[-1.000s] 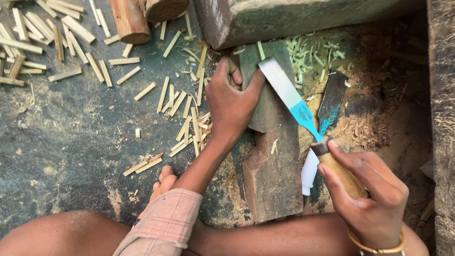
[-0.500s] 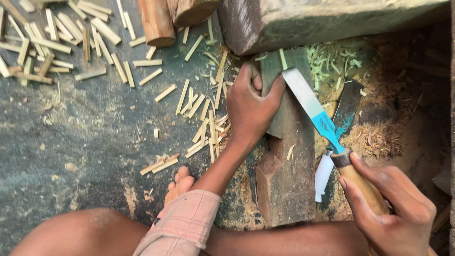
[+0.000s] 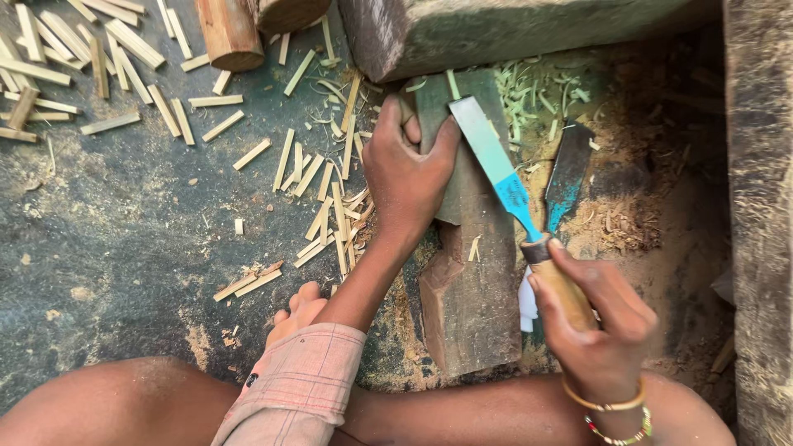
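Steel-bladed chisel with a blue band and wooden handle (image 3: 505, 177) looks stiff and sharp-edged, best gripped by its handle; the right hand (image 3: 596, 320) is clamped there. Its blade lies on the dark wooden block (image 3: 472, 289), where the left hand (image 3: 406, 169) pinches a thin bamboo sliver (image 3: 452, 84).

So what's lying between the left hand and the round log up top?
In the head view, loose wood sticks and pale shavings lie scattered there on the dark floor.

left hand (image 3: 405, 177) stretched forward, fingers curled down, forearm running back to our rolled sleeve | right hand (image 3: 596, 318) fisted tight, bangles on wrist, pulled in close
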